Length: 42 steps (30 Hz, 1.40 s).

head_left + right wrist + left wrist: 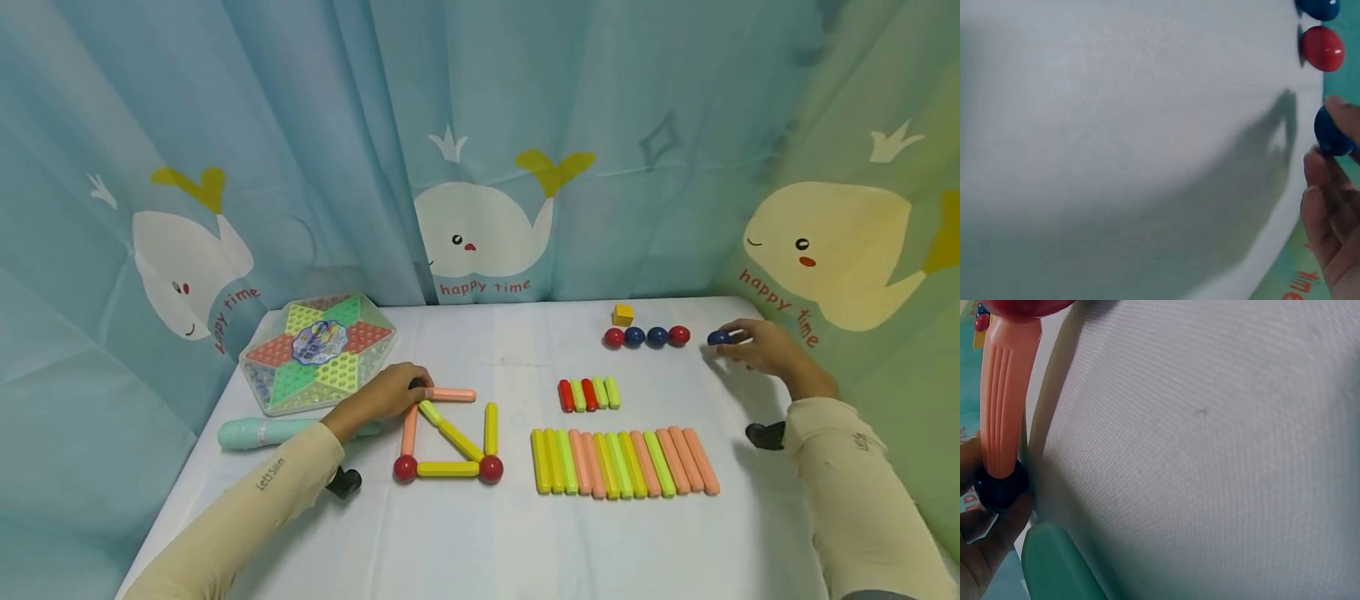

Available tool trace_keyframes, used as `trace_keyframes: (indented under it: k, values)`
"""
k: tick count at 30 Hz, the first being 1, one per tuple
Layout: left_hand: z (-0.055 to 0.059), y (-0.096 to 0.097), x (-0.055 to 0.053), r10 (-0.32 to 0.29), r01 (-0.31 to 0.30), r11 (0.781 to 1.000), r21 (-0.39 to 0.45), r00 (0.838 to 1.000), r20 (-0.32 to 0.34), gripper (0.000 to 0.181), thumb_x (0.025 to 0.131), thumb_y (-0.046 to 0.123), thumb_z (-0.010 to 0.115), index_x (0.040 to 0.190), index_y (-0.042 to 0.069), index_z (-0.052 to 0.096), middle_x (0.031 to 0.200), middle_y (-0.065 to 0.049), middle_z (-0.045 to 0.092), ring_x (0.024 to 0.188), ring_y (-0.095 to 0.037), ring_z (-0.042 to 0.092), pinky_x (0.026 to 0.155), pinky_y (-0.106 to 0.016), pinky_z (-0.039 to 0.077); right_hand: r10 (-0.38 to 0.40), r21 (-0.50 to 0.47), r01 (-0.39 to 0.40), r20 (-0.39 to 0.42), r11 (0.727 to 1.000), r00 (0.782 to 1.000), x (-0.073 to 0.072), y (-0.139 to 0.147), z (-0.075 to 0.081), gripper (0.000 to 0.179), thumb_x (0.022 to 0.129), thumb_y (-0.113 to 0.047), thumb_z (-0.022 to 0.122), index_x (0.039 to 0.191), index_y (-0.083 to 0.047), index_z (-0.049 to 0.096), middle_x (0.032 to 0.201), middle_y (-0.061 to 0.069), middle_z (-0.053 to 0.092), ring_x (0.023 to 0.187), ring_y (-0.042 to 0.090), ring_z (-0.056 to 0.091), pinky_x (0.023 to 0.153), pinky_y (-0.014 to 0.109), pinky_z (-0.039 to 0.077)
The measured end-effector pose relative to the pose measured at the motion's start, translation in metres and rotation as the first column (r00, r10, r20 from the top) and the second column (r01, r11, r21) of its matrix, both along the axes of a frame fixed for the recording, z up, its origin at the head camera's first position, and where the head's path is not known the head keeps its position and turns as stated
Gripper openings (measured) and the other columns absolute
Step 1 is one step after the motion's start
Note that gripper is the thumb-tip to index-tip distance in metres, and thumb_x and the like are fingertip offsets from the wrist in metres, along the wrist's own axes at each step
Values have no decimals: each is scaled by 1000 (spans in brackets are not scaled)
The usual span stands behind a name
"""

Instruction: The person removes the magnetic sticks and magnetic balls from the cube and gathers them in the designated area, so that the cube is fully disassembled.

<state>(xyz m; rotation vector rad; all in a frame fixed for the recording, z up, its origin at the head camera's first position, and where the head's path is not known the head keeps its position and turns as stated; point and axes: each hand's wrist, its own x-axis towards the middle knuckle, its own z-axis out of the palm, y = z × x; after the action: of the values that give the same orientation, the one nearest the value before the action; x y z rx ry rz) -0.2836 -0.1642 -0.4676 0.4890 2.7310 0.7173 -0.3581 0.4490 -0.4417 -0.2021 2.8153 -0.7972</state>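
Observation:
My left hand grips a dark blue ball at the upper left corner of a frame of rods. In the left wrist view a salmon rod runs from that ball to a red ball. A second salmon rod points right from the hand. The frame also has a yellow base rod, a yellow upright, a diagonal and a red corner ball. At the back right, my right hand pinches another blue ball between thumb and fingers.
Red and blue balls line up by a yellow cube. Short rods lie above a row of longer rods. A star-patterned game box and a mint-green cylinder lie left. Curtains surround the table's back.

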Motion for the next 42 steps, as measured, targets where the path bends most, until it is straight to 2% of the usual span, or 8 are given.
trace_keyframes:
  k: [4, 6, 10, 14, 20, 26, 31, 42]
  values:
    - [1, 1, -1, -1, 1, 1000, -2, 1000, 7, 14, 102, 23, 61, 105, 14, 71, 106, -3, 67, 97, -17, 58, 91, -40, 49, -15, 11, 15, 72, 1000, 997, -7, 2, -8, 58, 97, -29, 67, 135, 10, 48, 116, 36, 58, 88, 25, 65, 69, 31, 55]
    - [1, 2, 0, -3, 3, 1000, -6, 1000, 10, 14, 102, 23, 60, 106, 13, 71, 107, -3, 67, 98, -17, 58, 92, -40, 49, -17, 6, 17, 86, 1000, 996, -11, 2, -12, 57, 96, -24, 67, 135, 12, 46, 114, 36, 57, 85, 23, 64, 67, 30, 54]
    - [1, 3, 0, -2, 2, 1000, -16, 1000, 13, 15, 102, 23, 61, 106, 14, 71, 108, -4, 67, 98, -17, 58, 93, -40, 49, -40, -14, 41, 70, 999, 997, -14, -2, -19, 56, 94, -17, 66, 137, 12, 44, 114, 37, 55, 82, 20, 63, 65, 27, 54]
    - [3, 3, 1, -4, 4, 1000, -20, 1000, 13, 15, 101, 23, 61, 107, 14, 71, 109, -4, 67, 98, -18, 58, 93, -41, 49, -54, -14, 55, 62, 998, 997, -14, -9, -22, 59, 93, -17, 68, 139, 11, 43, 115, 37, 54, 82, 20, 64, 65, 27, 54]
    - [3, 4, 1, -4, 5, 1000, -18, 1000, 19, 16, 101, 25, 61, 107, 14, 71, 108, -3, 67, 97, -17, 57, 93, -40, 49, -69, 7, 68, 89, 998, 994, -17, -10, -21, 73, 91, -25, 72, 144, 10, 35, 122, 40, 52, 87, 25, 65, 69, 30, 55]
    - [3, 4, -1, 0, 1, 1000, -22, 1000, 23, 15, 102, 24, 61, 107, 14, 71, 106, -3, 66, 96, -17, 57, 91, -40, 49, -77, 15, 76, 104, 997, 992, -17, -8, -19, 77, 91, -28, 73, 145, 11, 33, 126, 41, 49, 91, 28, 65, 72, 31, 56]
    - [3, 4, -1, 0, 0, 1000, -19, 1000, 29, 16, 102, 26, 61, 107, 14, 70, 108, -3, 66, 96, -17, 57, 92, -40, 49, -68, 32, 65, 96, 997, 993, -14, -7, -15, 78, 92, -25, 72, 145, 13, 30, 129, 43, 48, 91, 28, 67, 73, 33, 56]
    - [2, 2, -1, 15, -15, 1000, -21, 1000, 21, 16, 101, 25, 61, 108, 13, 70, 111, -5, 67, 101, -20, 57, 96, -43, 48, -28, 0, 28, 95, 1000, 995, -1, -10, -7, 85, 90, -26, 74, 145, 17, 25, 130, 44, 47, 90, 27, 70, 74, 37, 58]
